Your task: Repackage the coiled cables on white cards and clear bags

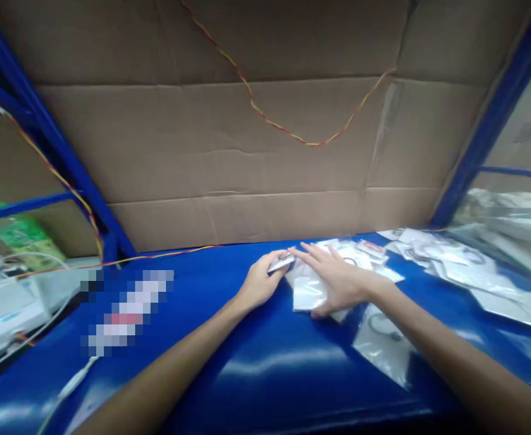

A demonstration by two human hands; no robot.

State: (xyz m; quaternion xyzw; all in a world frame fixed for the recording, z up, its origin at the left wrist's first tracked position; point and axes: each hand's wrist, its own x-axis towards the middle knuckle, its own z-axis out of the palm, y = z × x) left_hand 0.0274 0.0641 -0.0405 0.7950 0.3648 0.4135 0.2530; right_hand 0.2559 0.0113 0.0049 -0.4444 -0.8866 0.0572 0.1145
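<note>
My left hand (pixel 258 283) is closed, with a small flat white packet (pixel 281 263) between thumb and fingers. Beside it, my right hand (pixel 337 275) lies with fingers spread over a loose pile of white packets, its fingertips close to the left hand's packet. A shiny white packet (pixel 308 294) shows under the right palm and thumb. More packets of the pile (pixel 389 274) stick out behind the right hand. Near my right forearm lies a clear plastic bag with a dark looped cord (pixel 380 338) inside. The fine print on the packets is too blurred to read.
Another heap of white packets (pixel 460 260) spreads over the blue tabletop (pixel 265 368) at right. A pixelated object with a cable (pixel 72 383) lies at left, near white boxes (pixel 9 308). Cardboard (pixel 247 139) and blue posts (pixel 61 139) close off the back; a twisted wire (pixel 287 130) hangs there.
</note>
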